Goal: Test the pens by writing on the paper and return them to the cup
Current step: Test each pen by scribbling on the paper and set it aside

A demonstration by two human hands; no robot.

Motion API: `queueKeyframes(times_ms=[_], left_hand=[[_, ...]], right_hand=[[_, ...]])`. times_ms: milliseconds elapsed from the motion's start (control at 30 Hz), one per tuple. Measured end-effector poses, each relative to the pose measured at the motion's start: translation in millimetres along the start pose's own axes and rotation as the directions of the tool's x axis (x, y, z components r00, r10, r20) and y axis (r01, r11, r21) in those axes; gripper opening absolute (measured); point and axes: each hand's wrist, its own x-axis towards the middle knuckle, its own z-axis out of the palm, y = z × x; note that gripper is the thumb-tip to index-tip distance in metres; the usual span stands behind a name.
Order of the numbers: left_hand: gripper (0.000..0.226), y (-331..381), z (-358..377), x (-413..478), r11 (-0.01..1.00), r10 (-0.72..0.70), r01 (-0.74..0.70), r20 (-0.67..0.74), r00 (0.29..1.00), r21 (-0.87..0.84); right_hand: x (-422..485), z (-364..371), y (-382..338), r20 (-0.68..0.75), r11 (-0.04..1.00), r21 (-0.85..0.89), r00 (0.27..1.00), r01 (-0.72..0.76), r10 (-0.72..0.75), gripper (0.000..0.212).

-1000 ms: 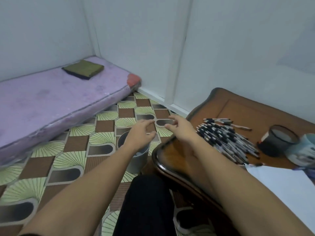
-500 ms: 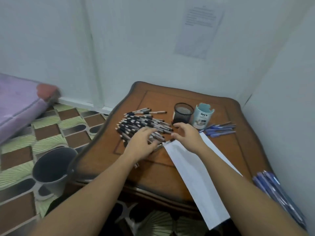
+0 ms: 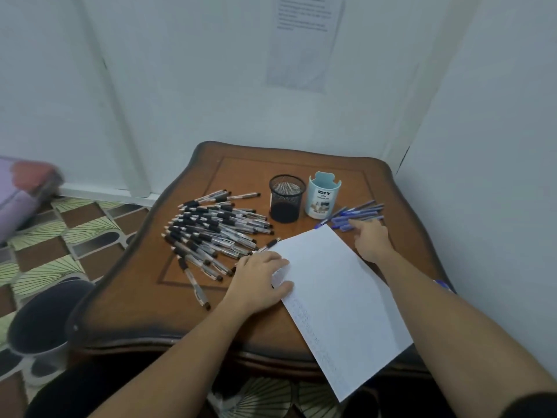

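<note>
Paper is pressed flat under the left hand; the right hand, empty, fingers extended, is placed at the blue pens. Faint scribbles are noted. Mesh cup is seen empty, black pens heaped alongside: most testing is judged outstanding.

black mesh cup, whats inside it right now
The black mesh cup looks empty: nothing rises above its rim. Its bottom is a dark patch behind the mesh, so anything small lying there cannot be made out.
</note>
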Motion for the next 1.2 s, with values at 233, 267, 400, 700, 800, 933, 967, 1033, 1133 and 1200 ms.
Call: queueKeyframes(times_ms=[233,267,400,700,800,933,967,1033,1133,1200], left_hand=[[0.072,-10,11,-2,0.999,0.015,-0.017,-0.061,0.998,-0.036],[0.071,-11,11,-3,0.999,0.011,-0.014,-0.059,0.998,-0.050],[0.064,-11,9,-4,0.997,-0.009,0.007,-0.032,0.999,-0.073],[0.083,-10,5,-5,1.000,-0.027,0.028,0.092,0.995,-0.009],[0.105,-8,2,-8,0.999,-0.027,0.021,0.142,0.989,0.043],[0.126,-6,-3,-10,0.998,-0.032,0.020,0.194,0.980,0.064],[0.126,-5,-5,-10,0.997,-0.031,0.017,0.210,0.977,0.069],[0.125,-3,-8,-12,0.997,-0.028,0.011,0.240,0.970,0.074],[0.135,-2,-10,-14,0.996,-0.010,-0.013,0.258,0.966,0.089],[0.138,-1,-10,-16,0.995,-0.003,-0.024,0.255,0.967,0.102]], right_hand=[[6,-1,0,-0.020,0.998,-0.005,0.998,0.060,-0.060,0.021],[6,-1,-1,-0.020,0.997,-0.009,0.997,0.075,-0.075,0.017],[4,-3,-1,-0.005,0.990,-0.007,0.990,0.140,-0.140,0.016],[-15,-18,-3,0.022,0.994,0.024,0.994,0.109,-0.110,0.024],[-26,-24,-8,0.019,0.976,0.075,0.978,0.204,-0.206,0.027],[-43,-24,-16,0.090,0.966,-0.030,0.963,0.258,-0.254,0.033],[-48,-24,-18,0.116,0.963,-0.096,0.964,0.251,-0.240,0.033],[-58,-23,-24,0.164,0.956,-0.191,0.968,0.222,-0.192,0.035],[-68,-20,-31,0.195,0.949,-0.256,0.971,0.185,-0.136,0.038],[-73,-21,-37,0.193,0.947,-0.283,0.976,0.150,-0.097,0.046]])
